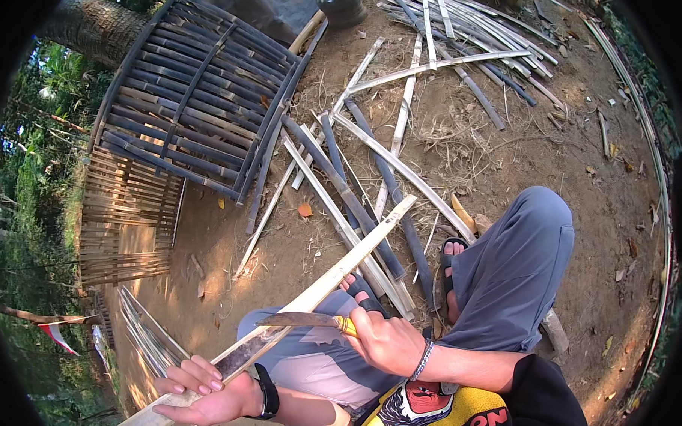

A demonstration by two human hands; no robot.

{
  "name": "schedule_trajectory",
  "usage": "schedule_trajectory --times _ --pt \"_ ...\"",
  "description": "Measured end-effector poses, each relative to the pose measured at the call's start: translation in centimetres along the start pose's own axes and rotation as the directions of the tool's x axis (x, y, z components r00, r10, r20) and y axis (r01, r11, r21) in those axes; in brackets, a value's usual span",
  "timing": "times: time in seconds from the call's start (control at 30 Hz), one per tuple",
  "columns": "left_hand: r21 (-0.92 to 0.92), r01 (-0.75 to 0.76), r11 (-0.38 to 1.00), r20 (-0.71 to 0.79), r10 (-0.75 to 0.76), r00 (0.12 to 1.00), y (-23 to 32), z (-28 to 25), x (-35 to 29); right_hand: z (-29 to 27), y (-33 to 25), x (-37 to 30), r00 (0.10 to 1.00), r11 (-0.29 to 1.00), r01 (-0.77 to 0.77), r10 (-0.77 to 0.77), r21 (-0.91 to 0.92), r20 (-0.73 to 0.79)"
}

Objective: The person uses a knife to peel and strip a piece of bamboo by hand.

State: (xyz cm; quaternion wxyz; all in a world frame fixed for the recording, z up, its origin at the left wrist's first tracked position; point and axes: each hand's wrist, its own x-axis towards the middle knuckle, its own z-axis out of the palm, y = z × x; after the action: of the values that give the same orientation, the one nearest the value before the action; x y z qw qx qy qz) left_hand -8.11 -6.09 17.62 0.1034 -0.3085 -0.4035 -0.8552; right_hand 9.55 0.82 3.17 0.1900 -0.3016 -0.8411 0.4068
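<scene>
A long split bamboo strip lies slantwise across my lap, from the lower left up toward the middle. Near its lower end my left hand is closed around it, thumb on one side and fingers on the other. My right hand grips the yellow handle of a knife. The knife's dark, curved blade lies across the strip's face, pointing left, a short way above my left hand. Beside the blade, the strip shows a dark patch; its upper part is pale. My fingers hide most of the handle.
Split bamboo pieces lie crossed on the dirt ahead, with a larger pile at the far right. Slatted bamboo panels stand at the left. More strips lie at lower left. My bent knee rises at the right.
</scene>
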Motion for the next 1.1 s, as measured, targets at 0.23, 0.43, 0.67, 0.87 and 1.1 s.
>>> schedule_trajectory --times 0.23,0.43,0.67,0.87,1.1 --pt "0.015 -0.018 1.000 -0.010 0.018 1.000 0.1 -0.2 -0.1 -1.0 4.1 0.7 0.973 0.970 -0.230 0.231 -0.075 0.009" --pt "0.025 0.007 1.000 0.022 -0.007 1.000 0.1 0.4 0.2 0.6 6.5 1.3 0.953 0.951 -0.297 0.301 -0.088 0.036" --pt "0.016 -0.002 1.000 0.002 0.002 1.000 -0.1 -0.1 0.2 0.2 3.1 0.4 0.999 0.998 -0.043 0.044 -0.037 0.025" --pt "0.047 0.013 0.999 -0.037 -0.012 0.999 -0.9 -1.9 1.3 1.3 2.9 1.0 0.977 0.983 -0.180 0.181 -0.024 0.110" --pt "0.069 -0.015 0.997 -0.046 0.018 0.999 -0.2 -0.7 0.2 2.2 4.3 0.9 0.990 0.986 -0.136 0.140 -0.099 0.028"
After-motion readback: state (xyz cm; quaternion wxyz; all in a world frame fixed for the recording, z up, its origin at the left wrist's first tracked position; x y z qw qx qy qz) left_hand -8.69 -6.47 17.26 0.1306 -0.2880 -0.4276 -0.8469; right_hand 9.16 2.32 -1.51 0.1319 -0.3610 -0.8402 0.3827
